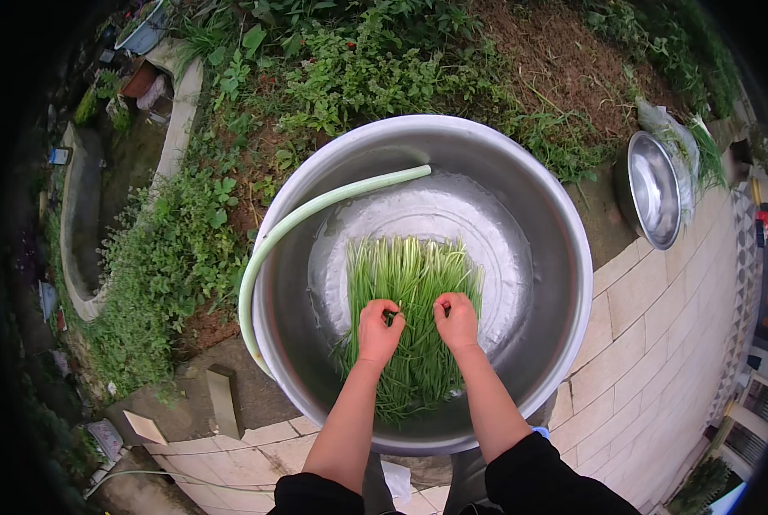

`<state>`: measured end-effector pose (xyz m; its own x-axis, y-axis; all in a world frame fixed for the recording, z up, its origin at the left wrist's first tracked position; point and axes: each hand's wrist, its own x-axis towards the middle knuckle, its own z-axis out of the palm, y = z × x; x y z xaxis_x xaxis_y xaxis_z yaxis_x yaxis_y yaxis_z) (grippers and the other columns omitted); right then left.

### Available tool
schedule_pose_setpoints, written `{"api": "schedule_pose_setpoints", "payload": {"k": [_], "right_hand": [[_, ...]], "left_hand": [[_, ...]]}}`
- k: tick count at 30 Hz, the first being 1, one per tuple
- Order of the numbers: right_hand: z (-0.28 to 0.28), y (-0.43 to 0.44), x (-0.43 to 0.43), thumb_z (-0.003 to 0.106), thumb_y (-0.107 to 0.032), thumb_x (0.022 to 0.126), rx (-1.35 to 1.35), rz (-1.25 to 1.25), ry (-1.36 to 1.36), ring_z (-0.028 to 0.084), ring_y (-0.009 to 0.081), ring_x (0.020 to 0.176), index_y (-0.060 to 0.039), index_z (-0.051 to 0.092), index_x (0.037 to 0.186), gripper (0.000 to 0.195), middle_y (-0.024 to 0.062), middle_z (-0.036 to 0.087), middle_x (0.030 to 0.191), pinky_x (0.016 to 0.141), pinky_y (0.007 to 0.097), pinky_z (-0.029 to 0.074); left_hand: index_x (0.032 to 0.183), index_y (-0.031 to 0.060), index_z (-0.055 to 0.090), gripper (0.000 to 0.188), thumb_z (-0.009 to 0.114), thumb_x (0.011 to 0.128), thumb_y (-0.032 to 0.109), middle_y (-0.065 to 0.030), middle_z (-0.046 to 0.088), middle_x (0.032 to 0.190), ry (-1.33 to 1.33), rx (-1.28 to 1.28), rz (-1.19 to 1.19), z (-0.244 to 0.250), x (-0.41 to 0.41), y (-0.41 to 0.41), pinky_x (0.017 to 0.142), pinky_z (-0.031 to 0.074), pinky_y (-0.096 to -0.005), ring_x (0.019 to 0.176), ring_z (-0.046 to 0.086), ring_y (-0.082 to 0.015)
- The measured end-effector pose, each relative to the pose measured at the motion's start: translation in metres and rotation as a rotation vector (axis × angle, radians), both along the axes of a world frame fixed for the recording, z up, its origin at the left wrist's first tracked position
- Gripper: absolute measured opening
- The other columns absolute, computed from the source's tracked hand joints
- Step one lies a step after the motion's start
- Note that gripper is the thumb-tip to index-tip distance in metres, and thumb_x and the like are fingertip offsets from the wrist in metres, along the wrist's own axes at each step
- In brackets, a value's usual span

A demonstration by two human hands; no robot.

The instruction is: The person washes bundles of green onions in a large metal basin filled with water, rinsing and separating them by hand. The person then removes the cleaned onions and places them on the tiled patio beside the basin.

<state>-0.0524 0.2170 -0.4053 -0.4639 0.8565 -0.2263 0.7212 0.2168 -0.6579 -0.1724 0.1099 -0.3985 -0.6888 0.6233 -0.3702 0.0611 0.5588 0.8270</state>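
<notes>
A large round metal basin (567,283) stands before me. On its floor lies a thick bed of long green leafy stalks (416,270), pale ends away from me and darker tips towards me. My left hand (380,328) is over the left part of the stalks, its thumb and index finger pinched at a thin green piece. Over the right part is my right hand (456,322), fingers curled with thumb near index; whether it holds anything cannot be told. A pale green hose (319,203) hangs over the basin's left rim, its end inside.
A smaller metal bowl (655,190) sits tilted at the right, beside a plastic bag (680,145) with greens. Leafy plants and soil lie beyond the basin. Stone tiles (648,322) run along the right. A short upright block (225,399) stands at the lower left.
</notes>
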Motion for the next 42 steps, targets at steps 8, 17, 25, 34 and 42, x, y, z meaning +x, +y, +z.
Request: {"api": "schedule_pose_setpoints", "payload": {"k": [8,17,25,34,42], "right_hand": [[0.047,-0.033,-0.009,0.058,-0.003,0.078,-0.279,0.048,0.262,0.050,0.0096,0.062,-0.0054,0.057,0.094,0.017,0.0028,0.055,0.083,0.055,0.0216,0.042],[0.037,-0.045,-0.022,0.061,-0.010,0.074,-0.109,0.290,-0.069,0.056,0.0230,0.075,-0.0128,0.059,0.093,0.018,0.0051,0.055,0.087,0.068,0.0326,0.046],[0.035,-0.046,-0.009,0.062,-0.004,0.072,-0.307,0.082,0.179,0.056,0.0187,0.066,-0.0076,0.057,0.085,0.014,0.0060,0.054,0.079,0.059,0.0287,0.045],[0.057,-0.047,0.000,0.057,0.000,0.077,-0.358,0.165,0.283,0.051,0.0091,0.064,-0.0042,0.053,0.087,0.012,0.0029,0.055,0.077,0.055,0.0213,0.041],[0.060,-0.057,0.015,0.056,-0.008,0.083,-0.546,-0.279,0.314,0.048,0.0044,0.060,-0.0024,0.053,0.097,0.016,0.0009,0.057,0.072,0.056,0.0181,0.039]], "left_hand": [[0.085,0.0084,0.046,0.013,0.058,0.081,0.007,-0.0067,0.063,0.082,-0.733,0.229,0.384,0.027,-0.027,-0.017,0.056,0.039,-0.0184,0.068,0.052,-0.0063],[0.090,0.0068,0.051,0.008,0.054,0.084,0.010,-0.0024,0.061,0.077,-0.622,0.270,0.444,0.031,-0.045,-0.022,0.059,0.042,-0.0205,0.065,0.051,-0.0052],[0.089,0.0046,0.057,0.016,0.057,0.084,0.020,0.0039,0.044,0.063,-0.504,0.064,-0.027,0.036,-0.042,-0.025,0.059,0.041,-0.0205,0.060,0.040,-0.0026],[0.078,0.0039,0.062,0.015,0.067,0.074,0.018,-0.0032,0.056,0.073,-0.194,-0.157,-0.414,0.038,-0.029,-0.036,0.062,0.043,-0.0269,0.065,0.053,-0.0134],[0.088,0.0047,0.054,0.013,0.052,0.087,0.018,-0.0026,0.057,0.073,-1.004,0.101,0.241,0.057,-0.023,-0.035,0.035,0.028,-0.0190,0.040,0.035,-0.0048]]}}
